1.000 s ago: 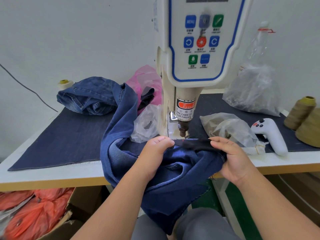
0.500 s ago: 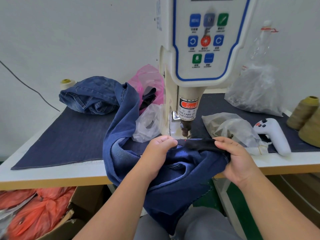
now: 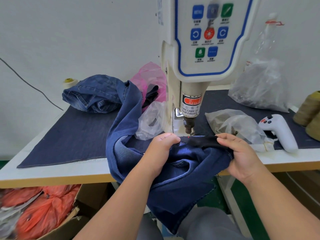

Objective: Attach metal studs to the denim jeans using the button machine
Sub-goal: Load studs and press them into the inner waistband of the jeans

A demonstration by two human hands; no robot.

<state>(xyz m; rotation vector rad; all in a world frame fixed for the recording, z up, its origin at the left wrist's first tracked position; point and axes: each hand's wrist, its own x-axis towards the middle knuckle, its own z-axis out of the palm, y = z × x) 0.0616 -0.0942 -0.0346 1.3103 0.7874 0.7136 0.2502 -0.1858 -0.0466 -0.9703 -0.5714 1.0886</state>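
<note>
While our left hand (image 3: 160,149) and right hand (image 3: 242,158) pinch the dark-blue denim jeans (image 3: 181,170) at the table's front edge, the cream button machine's (image 3: 199,66) punch seems just above.

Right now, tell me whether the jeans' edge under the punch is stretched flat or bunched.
Stretched flat: left hand and right hand pinch the jeans.

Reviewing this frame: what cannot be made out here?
- Head view: no stud visible on the jeans; the left hand and right hand cover the waistband ends.
- Machine display: cut off by the top edge.
- Clear bag contents: too blurred.
</note>
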